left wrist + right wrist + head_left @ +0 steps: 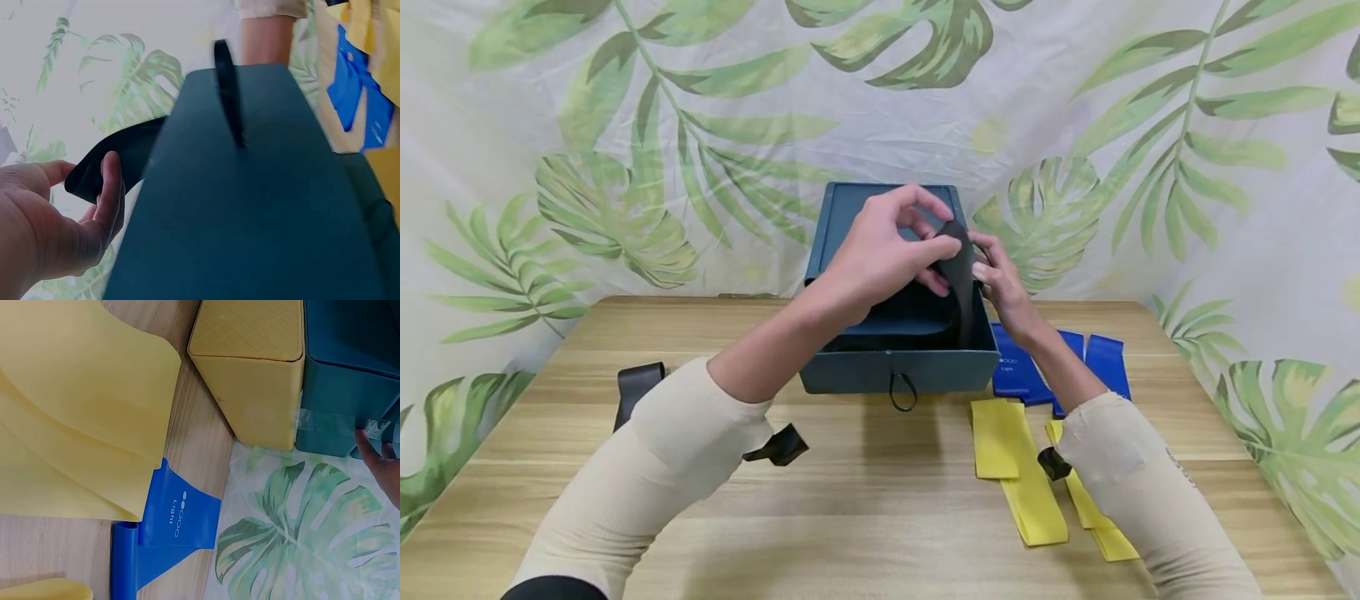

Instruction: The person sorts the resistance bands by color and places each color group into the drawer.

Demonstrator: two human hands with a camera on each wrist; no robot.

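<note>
In the head view my left hand (pixel 887 250) pinches the top of a black stretch band (pixel 958 275) above the pulled-out teal drawer (pixel 857 371). The band's lower part hangs inside the drawer. Thumb and fingers lie on either side of its folded end in the left wrist view. My right hand (pixel 1003 279) is beside the band, at the drawer's right side. In the right wrist view, its extended fingers (pixel 369 450) touch the teal side wall (pixel 328 425) near a strip of clear tape. A black loop pull (pixel 903 392) hangs from the drawer front.
Below the teal drawer is a yellow drawer (pixel 262 394) with a quilted front. Blue bands (pixel 1015 367) and yellow bands (pixel 1030 492) lie on the table's right side. A dark band (pixel 638 387) lies at left, partly behind my sleeve. A leaf-print cloth (pixel 700 100) hangs behind.
</note>
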